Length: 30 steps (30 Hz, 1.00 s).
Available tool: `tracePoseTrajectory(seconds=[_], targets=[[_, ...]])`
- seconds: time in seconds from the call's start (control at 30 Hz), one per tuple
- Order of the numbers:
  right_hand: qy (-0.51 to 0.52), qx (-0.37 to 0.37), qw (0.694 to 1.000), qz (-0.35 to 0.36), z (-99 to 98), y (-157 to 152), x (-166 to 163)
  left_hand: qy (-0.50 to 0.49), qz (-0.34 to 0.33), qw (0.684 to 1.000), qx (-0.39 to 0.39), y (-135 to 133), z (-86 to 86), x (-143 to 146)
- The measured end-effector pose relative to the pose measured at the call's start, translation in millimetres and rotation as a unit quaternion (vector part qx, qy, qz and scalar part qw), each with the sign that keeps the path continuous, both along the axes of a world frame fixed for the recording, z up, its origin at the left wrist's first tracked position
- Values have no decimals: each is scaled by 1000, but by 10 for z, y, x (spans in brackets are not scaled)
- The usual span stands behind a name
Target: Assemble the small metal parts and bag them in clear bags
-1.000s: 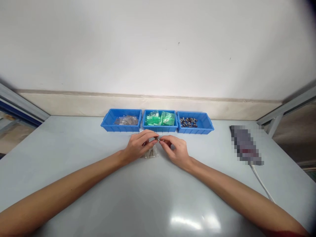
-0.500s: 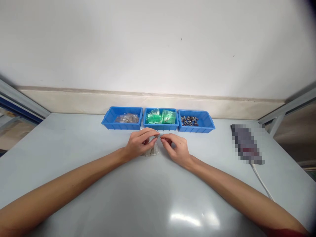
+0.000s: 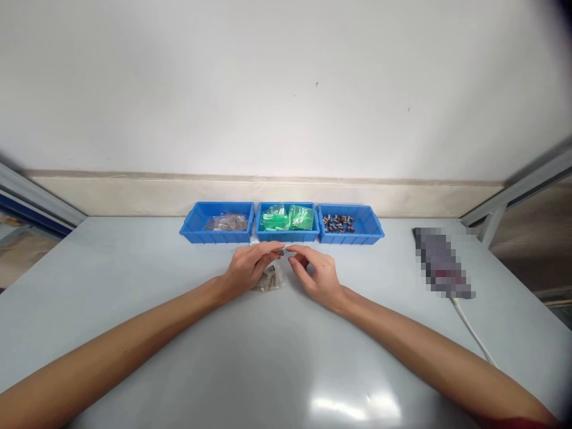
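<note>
My left hand (image 3: pixel 250 263) pinches a small metal fitting (image 3: pixel 281 253) between thumb and fingertips; most of it is hidden by the fingers. Facing it, my right hand (image 3: pixel 316 273) has thumb and index finger apart, with nothing visible between them, its index fingertip close to my left fingertips. On the table under my left hand lies a clear plastic bag (image 3: pixel 271 279) with several screw-like metal parts inside, partly covered by the hand.
Behind my hands stand three blue bins in a row: a left bin (image 3: pixel 217 238) with clear bags of parts, a middle bin (image 3: pixel 286 237) with green packets, and a right bin (image 3: pixel 353 239) with small metal fittings. At the right lies a blurred dark object (image 3: pixel 442 262) with a white cable (image 3: pixel 473 330).
My right index finger has straightened and the thumb has parted from it. My left fingers have shifted around the small fitting. The view has tilted slightly.
</note>
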State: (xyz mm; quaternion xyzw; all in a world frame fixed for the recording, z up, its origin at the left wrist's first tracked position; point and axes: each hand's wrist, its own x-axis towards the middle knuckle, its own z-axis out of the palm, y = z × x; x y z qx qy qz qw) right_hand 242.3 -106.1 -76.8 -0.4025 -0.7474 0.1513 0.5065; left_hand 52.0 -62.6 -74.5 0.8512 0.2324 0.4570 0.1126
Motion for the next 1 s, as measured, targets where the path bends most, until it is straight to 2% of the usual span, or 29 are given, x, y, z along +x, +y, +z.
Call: tracePoseTrajectory(seconds=[0.37,0.73,1.0], targets=[[-12,9,999,29,-36,30,-10,19,-8,999,31,16,-23,-3],[-6,-30,999,22,-36,22,-9,31,21,998,41,6,-15,-12],[49,-75,996,8,-30,-4,0,4,4,999,31,22,42,15]])
